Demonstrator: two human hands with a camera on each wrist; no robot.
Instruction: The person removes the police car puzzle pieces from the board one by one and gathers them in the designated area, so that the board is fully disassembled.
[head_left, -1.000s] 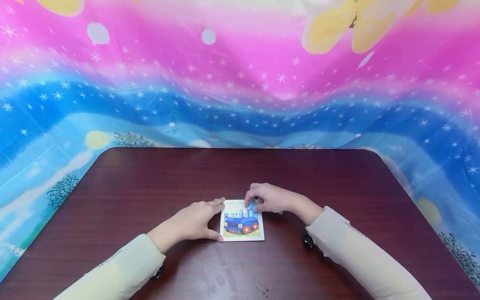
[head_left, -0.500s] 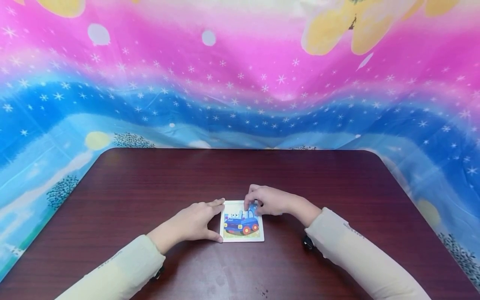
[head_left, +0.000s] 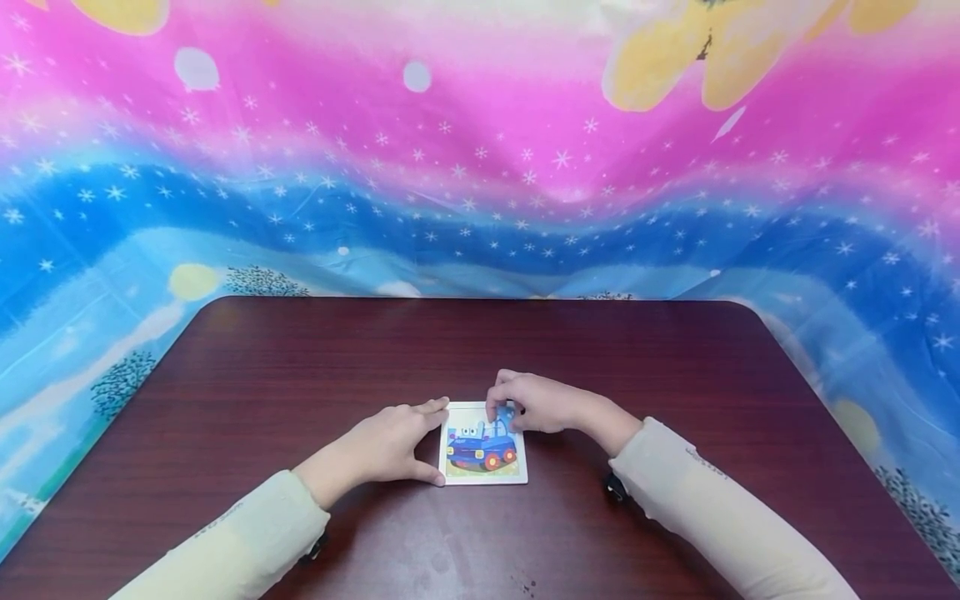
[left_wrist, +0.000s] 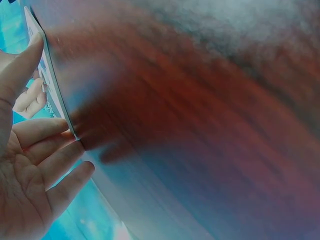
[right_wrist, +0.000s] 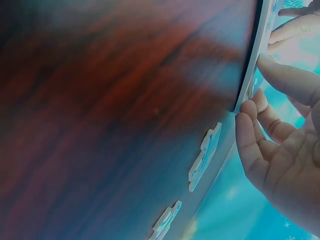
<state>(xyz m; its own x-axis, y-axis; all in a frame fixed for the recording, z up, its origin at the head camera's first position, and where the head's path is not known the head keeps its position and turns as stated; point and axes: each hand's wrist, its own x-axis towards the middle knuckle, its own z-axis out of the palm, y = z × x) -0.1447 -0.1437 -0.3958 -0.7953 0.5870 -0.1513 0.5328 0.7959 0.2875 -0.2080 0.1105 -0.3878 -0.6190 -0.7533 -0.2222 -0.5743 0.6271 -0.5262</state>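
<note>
Dark wood makes up the bench (head_left: 360, 350); on it the left hand (head_left: 386, 442), spread wide, touches the left edge of a car puzzle (head_left: 483, 458). The right hand (head_left: 543, 402) bends over its far right corner; whether it pinches anything, I can't tell. Two loose pieces (right_wrist: 205, 157) lie near it.

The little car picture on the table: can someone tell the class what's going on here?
A person is working on a framed car picture on a dark table. The left hand touches its left edge, thumb and fingers spread. The right hand has fingers bent over its far right corner; whether they pinch anything is unclear. The right wrist view shows one loose knobbed piece and a second loose piece lying on the table.
</note>
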